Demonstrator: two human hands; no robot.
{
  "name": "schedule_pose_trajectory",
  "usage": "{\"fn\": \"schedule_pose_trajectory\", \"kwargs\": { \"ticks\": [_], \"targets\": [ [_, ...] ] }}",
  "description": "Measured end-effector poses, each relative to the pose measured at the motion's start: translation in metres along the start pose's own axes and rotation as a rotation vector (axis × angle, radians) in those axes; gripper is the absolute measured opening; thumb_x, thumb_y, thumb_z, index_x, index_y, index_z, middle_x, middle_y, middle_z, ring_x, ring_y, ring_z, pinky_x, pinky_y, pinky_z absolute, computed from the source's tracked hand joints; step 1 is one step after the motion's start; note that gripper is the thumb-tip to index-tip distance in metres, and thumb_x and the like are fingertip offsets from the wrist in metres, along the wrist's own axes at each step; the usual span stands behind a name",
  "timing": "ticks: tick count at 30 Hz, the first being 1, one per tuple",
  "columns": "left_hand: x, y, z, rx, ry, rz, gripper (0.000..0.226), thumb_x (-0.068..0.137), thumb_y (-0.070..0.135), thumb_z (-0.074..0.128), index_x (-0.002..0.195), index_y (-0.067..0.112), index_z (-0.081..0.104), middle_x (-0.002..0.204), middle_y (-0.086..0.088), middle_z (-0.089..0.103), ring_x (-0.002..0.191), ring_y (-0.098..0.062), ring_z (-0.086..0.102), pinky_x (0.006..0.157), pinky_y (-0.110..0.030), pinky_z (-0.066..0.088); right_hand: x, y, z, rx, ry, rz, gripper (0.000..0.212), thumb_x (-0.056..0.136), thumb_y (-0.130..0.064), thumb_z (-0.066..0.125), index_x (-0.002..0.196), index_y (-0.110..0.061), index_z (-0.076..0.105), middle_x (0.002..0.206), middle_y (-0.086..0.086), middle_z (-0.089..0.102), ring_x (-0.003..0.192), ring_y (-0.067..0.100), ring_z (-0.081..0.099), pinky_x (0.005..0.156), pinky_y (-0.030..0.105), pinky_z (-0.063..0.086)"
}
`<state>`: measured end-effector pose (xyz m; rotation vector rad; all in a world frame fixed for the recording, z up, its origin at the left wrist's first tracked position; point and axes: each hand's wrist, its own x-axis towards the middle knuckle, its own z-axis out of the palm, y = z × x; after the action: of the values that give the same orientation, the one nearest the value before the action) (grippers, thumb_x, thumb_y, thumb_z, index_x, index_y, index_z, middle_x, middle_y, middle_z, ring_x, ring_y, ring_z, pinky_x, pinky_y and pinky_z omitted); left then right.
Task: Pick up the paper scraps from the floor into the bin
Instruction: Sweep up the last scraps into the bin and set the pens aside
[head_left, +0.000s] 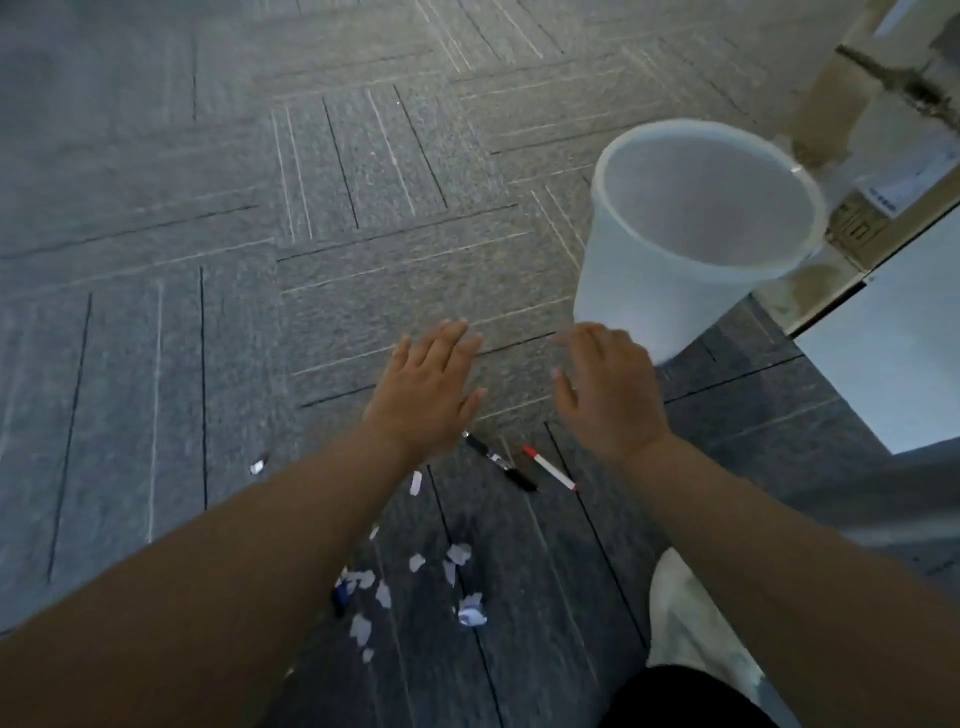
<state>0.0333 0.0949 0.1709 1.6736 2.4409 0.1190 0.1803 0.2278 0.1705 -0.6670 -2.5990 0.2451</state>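
Note:
Several white paper scraps lie scattered on the grey carpet below my forearms, with a crumpled one nearest me and a stray bit to the left. A white plastic bin stands upright at the right, and no contents show inside it. My left hand hovers flat, fingers straight, holding nothing. My right hand is spread too, its fingertips close to the bin's lower wall; contact cannot be told.
A black pen and a red-capped white pen lie between my wrists. A white shoe and a dark trouser leg sit at bottom right. A glass door frame stands behind the bin.

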Motion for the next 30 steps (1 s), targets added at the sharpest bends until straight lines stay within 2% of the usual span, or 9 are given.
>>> {"fn": "schedule_pose_trajectory", "kwargs": {
  "ticks": [6, 9, 12, 14, 16, 18, 22, 26, 30],
  "targets": [
    [-0.109, -0.022, 0.09, -0.053, -0.126, -0.128, 0.061, 0.096, 0.039, 0.035, 0.146, 0.014, 0.012, 0.156, -0.006, 0.006, 0.143, -0.022, 0.004, 0.115, -0.043, 0.003, -0.1, -0.038, 0.079, 0.082, -0.289, 0.011, 0.033, 0.075, -0.011, 0.066, 0.106, -0.001, 0.059, 0.102, 0.02, 0.062, 0.089, 0.041, 0.058, 0.075, 0.046, 0.052],
    [-0.15, -0.035, 0.137, -0.071, -0.151, -0.171, 0.063, 0.096, 0.043, 0.034, 0.146, 0.012, 0.013, 0.156, -0.008, 0.005, 0.144, -0.025, 0.002, 0.115, -0.044, 0.003, -0.153, -0.051, 0.116, 0.087, -0.439, 0.041, 0.048, 0.078, -0.012, 0.07, 0.121, 0.0, 0.054, 0.125, 0.025, 0.054, 0.113, 0.044, 0.051, 0.092, 0.052, 0.046],
    [-0.182, -0.042, 0.18, -0.008, -0.237, -0.152, 0.074, 0.086, 0.055, 0.017, 0.146, 0.011, 0.018, 0.155, -0.009, 0.011, 0.143, -0.029, 0.01, 0.113, -0.046, 0.012, -0.197, -0.059, 0.141, 0.077, -0.585, 0.045, 0.068, 0.089, -0.03, 0.058, 0.144, -0.009, 0.024, 0.153, 0.012, 0.012, 0.141, 0.032, 0.012, 0.111, 0.043, 0.017],
    [-0.201, -0.044, 0.202, 0.03, -0.264, -0.087, 0.075, 0.081, 0.056, 0.023, 0.138, 0.009, 0.035, 0.145, -0.014, 0.037, 0.133, -0.033, 0.036, 0.103, -0.05, 0.034, -0.214, -0.06, 0.151, 0.065, -0.707, 0.011, 0.077, 0.092, -0.044, 0.047, 0.144, -0.017, -0.003, 0.148, 0.001, -0.018, 0.139, 0.021, -0.015, 0.113, 0.037, 0.001],
    [-0.212, -0.048, 0.22, 0.061, -0.229, -0.038, 0.072, 0.079, 0.056, 0.028, 0.133, 0.01, 0.036, 0.138, -0.014, 0.048, 0.129, -0.031, 0.041, 0.094, -0.05, 0.042, -0.218, -0.056, 0.161, 0.019, -0.793, -0.047, 0.086, 0.09, -0.054, 0.043, 0.138, -0.021, -0.02, 0.143, -0.002, -0.028, 0.135, 0.019, -0.024, 0.112, 0.036, -0.007],
    [-0.213, -0.054, 0.235, 0.07, -0.167, 0.031, 0.073, 0.081, 0.056, 0.028, 0.135, 0.008, 0.031, 0.14, -0.015, 0.044, 0.132, -0.029, 0.029, 0.097, -0.051, 0.038, -0.215, -0.051, 0.172, -0.032, -0.802, -0.125, 0.092, 0.084, -0.064, 0.038, 0.14, -0.023, -0.022, 0.147, 0.001, -0.022, 0.138, 0.023, -0.017, 0.111, 0.04, -0.003],
    [-0.197, -0.063, 0.255, 0.072, -0.068, 0.093, 0.073, 0.084, 0.055, 0.028, 0.137, 0.005, 0.026, 0.145, -0.015, 0.033, 0.132, -0.029, 0.023, 0.101, -0.05, 0.032, -0.195, -0.05, 0.194, -0.087, -0.781, -0.231, 0.091, 0.074, -0.078, 0.016, 0.144, -0.022, -0.002, 0.153, 0.006, 0.003, 0.141, 0.024, 0.005, 0.109, 0.045, 0.01],
    [-0.191, -0.07, 0.268, 0.054, 0.08, 0.09, 0.056, 0.086, 0.047, 0.033, 0.128, 0.01, 0.039, 0.122, -0.012, 0.059, 0.112, -0.026, 0.04, 0.094, -0.04, 0.045, -0.172, -0.061, 0.214, -0.121, -0.662, -0.435, 0.078, 0.079, -0.071, 0.028, 0.137, -0.019, 0.034, 0.138, 0.014, 0.045, 0.119, 0.033, 0.039, 0.093, 0.049, 0.043],
    [-0.199, -0.074, 0.271, -0.008, 0.227, -0.011, 0.029, 0.084, 0.042, 0.04, 0.101, 0.019, 0.047, 0.1, -0.005, 0.052, 0.088, -0.023, 0.042, 0.074, -0.032, 0.033, -0.16, -0.075, 0.222, -0.056, -0.584, -0.501, 0.056, 0.08, -0.055, 0.053, 0.116, -0.012, 0.057, 0.112, 0.019, 0.057, 0.094, 0.037, 0.057, 0.077, 0.045, 0.052]
  ]
}}
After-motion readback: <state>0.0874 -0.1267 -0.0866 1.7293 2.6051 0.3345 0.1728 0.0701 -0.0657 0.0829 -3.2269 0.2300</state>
